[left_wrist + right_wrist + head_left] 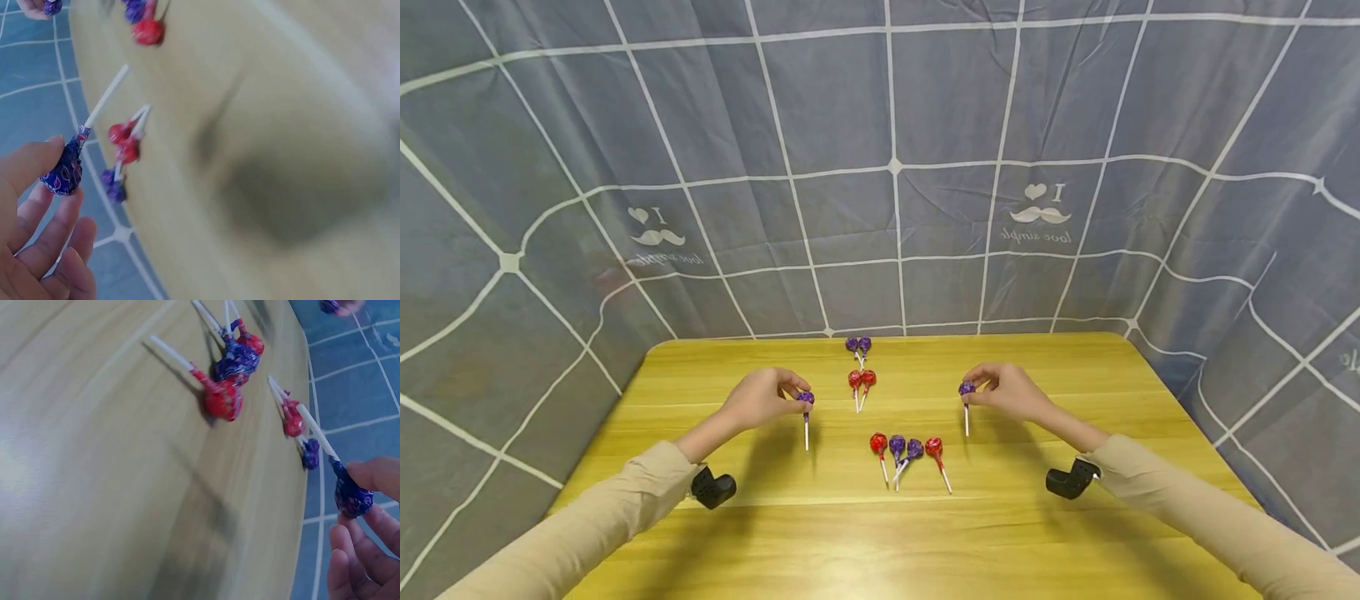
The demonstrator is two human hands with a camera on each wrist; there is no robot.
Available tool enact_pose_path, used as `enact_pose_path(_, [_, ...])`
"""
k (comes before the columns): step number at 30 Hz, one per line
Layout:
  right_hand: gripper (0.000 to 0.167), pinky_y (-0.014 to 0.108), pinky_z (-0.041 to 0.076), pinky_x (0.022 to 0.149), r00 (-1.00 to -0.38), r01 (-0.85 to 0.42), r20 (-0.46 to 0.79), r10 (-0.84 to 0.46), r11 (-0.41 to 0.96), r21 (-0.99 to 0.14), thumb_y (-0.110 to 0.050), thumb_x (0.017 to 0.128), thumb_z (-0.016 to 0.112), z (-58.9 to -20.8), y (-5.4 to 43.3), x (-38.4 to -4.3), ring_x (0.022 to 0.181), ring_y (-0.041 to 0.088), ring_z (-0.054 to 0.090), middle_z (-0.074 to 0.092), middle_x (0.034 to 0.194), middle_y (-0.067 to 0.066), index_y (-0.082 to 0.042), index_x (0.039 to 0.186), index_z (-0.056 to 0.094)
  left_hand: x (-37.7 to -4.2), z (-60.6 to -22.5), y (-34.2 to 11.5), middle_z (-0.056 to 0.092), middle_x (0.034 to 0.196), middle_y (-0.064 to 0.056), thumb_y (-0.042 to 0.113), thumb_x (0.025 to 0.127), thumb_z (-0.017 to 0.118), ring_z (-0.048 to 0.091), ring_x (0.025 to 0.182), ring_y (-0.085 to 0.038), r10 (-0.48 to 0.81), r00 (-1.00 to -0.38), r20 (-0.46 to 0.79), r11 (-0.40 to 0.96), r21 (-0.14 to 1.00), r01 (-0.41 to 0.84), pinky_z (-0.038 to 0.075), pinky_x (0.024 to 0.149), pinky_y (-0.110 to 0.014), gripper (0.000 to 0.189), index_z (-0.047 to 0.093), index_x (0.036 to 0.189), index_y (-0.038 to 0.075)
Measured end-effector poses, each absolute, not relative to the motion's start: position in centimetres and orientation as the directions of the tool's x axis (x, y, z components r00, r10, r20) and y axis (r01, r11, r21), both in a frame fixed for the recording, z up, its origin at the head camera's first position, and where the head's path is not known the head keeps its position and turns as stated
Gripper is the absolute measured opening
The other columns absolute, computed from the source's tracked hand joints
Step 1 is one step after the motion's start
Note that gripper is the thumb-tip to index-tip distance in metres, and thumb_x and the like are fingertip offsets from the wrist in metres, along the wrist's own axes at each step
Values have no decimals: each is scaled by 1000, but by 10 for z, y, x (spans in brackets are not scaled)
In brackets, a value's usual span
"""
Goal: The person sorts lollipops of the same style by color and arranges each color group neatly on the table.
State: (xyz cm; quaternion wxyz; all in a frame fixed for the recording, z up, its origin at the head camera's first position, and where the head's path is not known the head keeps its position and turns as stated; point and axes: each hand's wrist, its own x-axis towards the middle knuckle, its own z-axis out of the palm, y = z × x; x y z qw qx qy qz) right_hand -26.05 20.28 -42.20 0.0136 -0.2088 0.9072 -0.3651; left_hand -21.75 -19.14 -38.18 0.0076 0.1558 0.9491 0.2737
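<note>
My left hand [769,395] pinches a purple-wrapped lollipop [64,170] by its candy end, its white stick pointing down in the head view. On the other side, my right hand [1009,390] holds a second purple lollipop [352,497] the same way, between thumb and fingertips. Both lollipops hang above the table, casting shadows. Between the hands lies a front row: a red lollipop [878,442], two purple lollipops [897,446] with sticks crossing, and another red lollipop [934,447]. Farther back lie two red lollipops [855,379], and behind them two purple lollipops [852,343].
The yellow wood-grain table [760,533] ends at a back edge against a grey curtain [835,217] with white grid lines, which also hangs along both sides. A black wrist device [711,488] sits on the left forearm, another black device [1072,478] on the right.
</note>
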Motion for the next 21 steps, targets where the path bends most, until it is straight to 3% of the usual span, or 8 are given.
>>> enact_pose_path(9, [29, 25, 47, 60, -892, -426, 189, -410, 627, -652, -22, 80, 77, -400, 175, -287, 71, 15, 61, 72, 93, 9, -6, 103, 71, -251, -371, -180, 75, 92, -10, 23, 80, 77, 63, 72, -16, 252, -955, 155, 763, 576, 294, 42, 57, -26, 33, 73, 107, 4])
enact_pose_path(21, [29, 25, 46, 61, -921, -360, 172, -349, 597, -717, -22, 81, 76, -410, 143, -326, 73, 17, 63, 72, 97, 12, -6, 105, 71, -287, -390, -143, 74, 98, -14, 21, 81, 77, 68, 84, -25, 199, -968, 154, 660, 709, 249, 49, 69, -28, 34, 72, 110, 3])
